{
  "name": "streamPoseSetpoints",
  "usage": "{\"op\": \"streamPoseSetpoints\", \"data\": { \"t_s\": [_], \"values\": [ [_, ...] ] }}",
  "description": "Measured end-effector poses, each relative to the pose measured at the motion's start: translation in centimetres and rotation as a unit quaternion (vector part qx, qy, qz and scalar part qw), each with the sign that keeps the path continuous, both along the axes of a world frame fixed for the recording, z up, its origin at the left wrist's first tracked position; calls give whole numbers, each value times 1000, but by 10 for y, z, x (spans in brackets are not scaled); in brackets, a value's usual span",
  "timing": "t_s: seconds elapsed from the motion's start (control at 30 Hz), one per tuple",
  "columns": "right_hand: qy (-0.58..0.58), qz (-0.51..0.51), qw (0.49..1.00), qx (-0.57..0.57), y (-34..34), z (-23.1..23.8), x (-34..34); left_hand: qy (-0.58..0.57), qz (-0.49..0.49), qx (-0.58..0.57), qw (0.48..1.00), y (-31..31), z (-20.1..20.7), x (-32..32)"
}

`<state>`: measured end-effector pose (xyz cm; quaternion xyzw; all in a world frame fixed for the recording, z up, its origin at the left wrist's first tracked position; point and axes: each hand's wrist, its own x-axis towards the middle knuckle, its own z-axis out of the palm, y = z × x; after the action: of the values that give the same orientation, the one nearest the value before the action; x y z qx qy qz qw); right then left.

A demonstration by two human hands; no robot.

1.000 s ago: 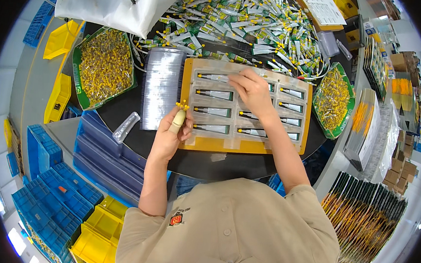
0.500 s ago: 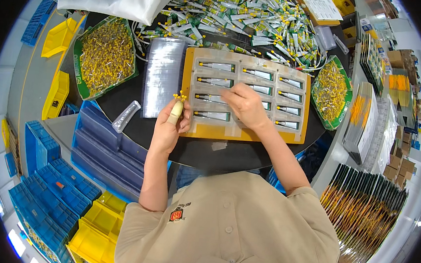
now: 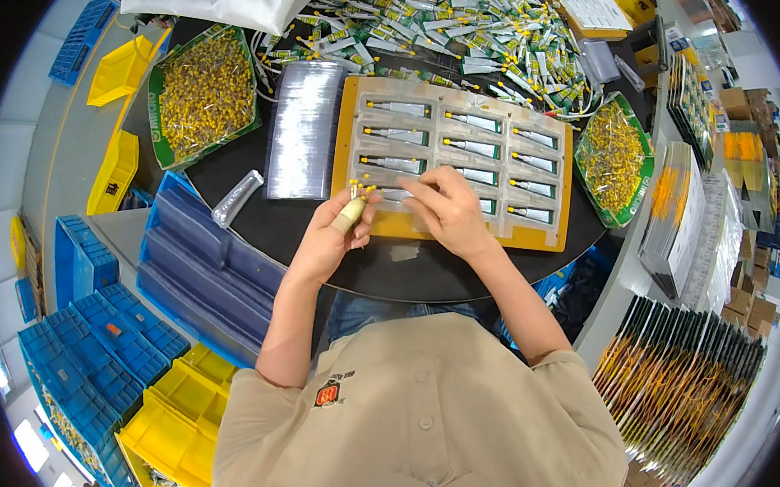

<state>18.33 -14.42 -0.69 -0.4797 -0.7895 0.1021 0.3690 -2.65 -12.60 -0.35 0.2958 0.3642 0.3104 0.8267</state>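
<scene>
My left hand [image 3: 337, 231] is closed around a bunch of small yellow-headed pieces [image 3: 359, 188] with thin pale stems. A pale yellow cover [image 3: 349, 214] wraps its thumb. The hand rests by the lower left corner of a yellow-edged tray [image 3: 449, 233]. My right hand [image 3: 451, 213] reaches over the tray's lower left slots. Its fingertips are blurred, and I cannot tell whether they hold anything. Small silver-and-green tubes with dark nozzles, such as this tube [image 3: 473, 121], lie in the tray's slots in three columns. My right hand partly hides the lower middle ones.
Green-edged boxes of yellow-headed pieces stand left [image 3: 203, 95] and right [image 3: 615, 160]. A heap of tubes [image 3: 442, 21] covers the table's back. Clear plastic sheets [image 3: 304, 133] are stacked left of the tray, beside a loose silver tube [image 3: 237, 198]. Blue bins [image 3: 98, 350] stand lower left.
My right hand has moved down the tray's left column toward the bottom slot. My left hand has shifted slightly right and down, still holding the yellow-headed pieces. The whole view has shifted a little.
</scene>
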Motion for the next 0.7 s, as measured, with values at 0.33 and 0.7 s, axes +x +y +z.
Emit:
{"op": "streamPoseSetpoints", "data": {
  "t_s": [0.33,0.7],
  "values": [
    [-14,105,993,-45,-2,22,49,207,-286,209,912,16,11,40],
    [-58,-198,978,17,22,-15,201,532,106,360,759,172,17,-94]
  ]
}}
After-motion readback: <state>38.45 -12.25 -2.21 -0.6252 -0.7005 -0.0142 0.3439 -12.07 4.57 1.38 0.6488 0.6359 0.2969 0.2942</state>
